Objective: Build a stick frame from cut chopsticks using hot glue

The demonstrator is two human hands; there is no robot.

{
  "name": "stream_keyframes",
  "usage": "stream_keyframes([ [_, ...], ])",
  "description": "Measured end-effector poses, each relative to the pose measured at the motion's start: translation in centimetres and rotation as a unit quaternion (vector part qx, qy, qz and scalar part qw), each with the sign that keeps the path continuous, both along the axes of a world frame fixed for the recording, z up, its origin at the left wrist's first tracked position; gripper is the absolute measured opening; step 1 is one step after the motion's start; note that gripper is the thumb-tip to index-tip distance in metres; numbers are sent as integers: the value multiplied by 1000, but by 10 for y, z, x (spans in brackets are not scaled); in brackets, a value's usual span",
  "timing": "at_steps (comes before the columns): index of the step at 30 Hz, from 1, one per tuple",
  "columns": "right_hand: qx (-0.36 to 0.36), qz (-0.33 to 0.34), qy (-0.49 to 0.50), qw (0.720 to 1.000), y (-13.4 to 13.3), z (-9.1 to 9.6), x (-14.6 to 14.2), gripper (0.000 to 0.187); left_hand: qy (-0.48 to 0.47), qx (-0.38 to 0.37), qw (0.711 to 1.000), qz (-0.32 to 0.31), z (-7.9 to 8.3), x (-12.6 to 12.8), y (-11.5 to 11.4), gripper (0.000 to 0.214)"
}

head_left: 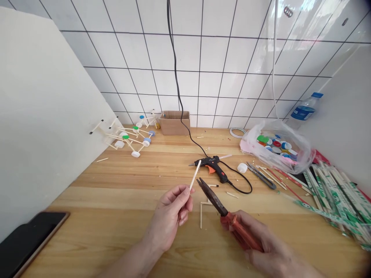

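My left hand (174,216) pinches a short pale wooden stick (195,174) between thumb and fingers, its free end pointing up and away. In my right hand (261,239) are long-nose pliers (214,199) with red handles; their dark jaws point toward the stick without touching it, and the tips look slightly parted. Under the pliers, a small frame of glued sticks (201,216) lies on the table, partly covered by the jaws. Just beyond both hands rests a black glue gun (213,164) with an orange trigger, its nozzle facing left.
Stick-and-bottle-cap models (130,139) stand at the back left near a cardboard box (174,123). To the right are a utility knife (262,177), a white cap (242,168), a bag of caps (275,148), wrapped sticks (339,197) and a bottle (304,110). A phone (31,239) lies front left.
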State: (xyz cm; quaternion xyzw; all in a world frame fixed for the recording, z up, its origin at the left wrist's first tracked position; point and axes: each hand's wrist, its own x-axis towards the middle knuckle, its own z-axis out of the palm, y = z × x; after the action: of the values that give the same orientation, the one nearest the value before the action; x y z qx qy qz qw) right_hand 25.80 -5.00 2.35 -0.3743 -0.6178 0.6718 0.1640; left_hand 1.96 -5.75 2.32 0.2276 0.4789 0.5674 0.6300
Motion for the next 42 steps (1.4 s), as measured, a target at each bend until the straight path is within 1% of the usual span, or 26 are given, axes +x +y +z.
stream_keyframes([
  [3, 9, 3, 6, 1000, 2, 0, 0, 53, 4, 0, 1000, -7, 0, 0, 0, 35],
  [6, 12, 6, 3, 1000, 3, 5, -2, 52, 7, 0, 1000, -15, 1, 1, 0, 35],
  [12, 34, 9, -78, 996, 2, 17, -7, 54, 18, -4, 999, -28, -1, 1, 0, 37],
  [17, 69, 14, -113, 991, -1, 19, -6, 58, 40, -4, 998, -50, -5, -1, -2, 35],
  [21, 91, 14, -135, 987, -1, 24, -7, 54, 66, 3, 996, -57, -8, -1, -2, 31],
  [26, 130, -14, -134, 982, 2, 26, -5, 51, 80, -5, 996, -49, -10, -4, -1, 29],
  [31, 134, -29, -120, 983, 3, 25, -3, 50, 92, -14, 996, -10, -5, -4, 0, 33],
  [36, 123, -18, -149, 981, 5, 29, -7, 50, 91, -28, 995, -1, 1, -2, 0, 39],
  [39, 119, -8, -170, 978, 6, 31, -8, 49, 86, -33, 996, 5, 1, -2, 1, 37],
  [42, 126, -12, -163, 978, 6, 30, -7, 49, 81, -37, 996, 10, 3, -2, 1, 34],
])
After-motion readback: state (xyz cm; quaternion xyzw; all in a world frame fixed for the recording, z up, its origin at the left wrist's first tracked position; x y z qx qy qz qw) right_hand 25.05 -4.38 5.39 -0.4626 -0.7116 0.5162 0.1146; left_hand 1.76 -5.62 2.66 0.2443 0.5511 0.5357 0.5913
